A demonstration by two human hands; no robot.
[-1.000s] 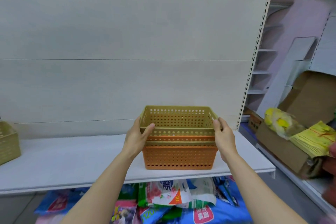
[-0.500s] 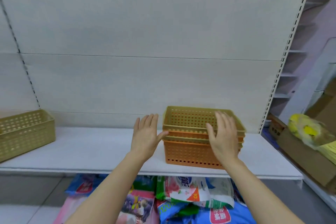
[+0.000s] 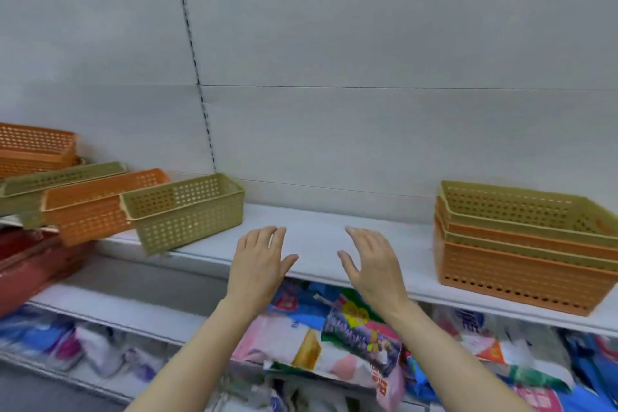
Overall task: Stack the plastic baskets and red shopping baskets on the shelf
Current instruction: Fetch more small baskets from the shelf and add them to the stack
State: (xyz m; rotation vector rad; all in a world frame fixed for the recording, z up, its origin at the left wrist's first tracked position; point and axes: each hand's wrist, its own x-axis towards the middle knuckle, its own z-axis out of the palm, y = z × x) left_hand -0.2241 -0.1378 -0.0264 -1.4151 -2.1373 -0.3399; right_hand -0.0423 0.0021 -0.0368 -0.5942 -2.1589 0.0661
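A stack of olive and orange plastic baskets (image 3: 521, 244) stands on the white shelf (image 3: 321, 244) at the right. At the left, a loose olive basket (image 3: 187, 211) sits on the shelf next to an orange basket (image 3: 97, 207), another olive basket (image 3: 63, 177) and an orange stack (image 3: 33, 147) behind. A red shopping basket (image 3: 33, 264) shows at the far left edge. My left hand (image 3: 259, 264) and my right hand (image 3: 374, 264) hover over the shelf's front edge between the two groups, fingers spread, holding nothing.
Colourful packaged goods (image 3: 351, 338) fill the lower shelf beneath my arms. The pale back panel (image 3: 368, 77) rises behind the shelf, with a slotted upright (image 3: 197, 77) left of centre.
My hands let go of the stacked baskets and moved left. The view swung left, so the stack now sits at the right and the loose baskets came into sight.
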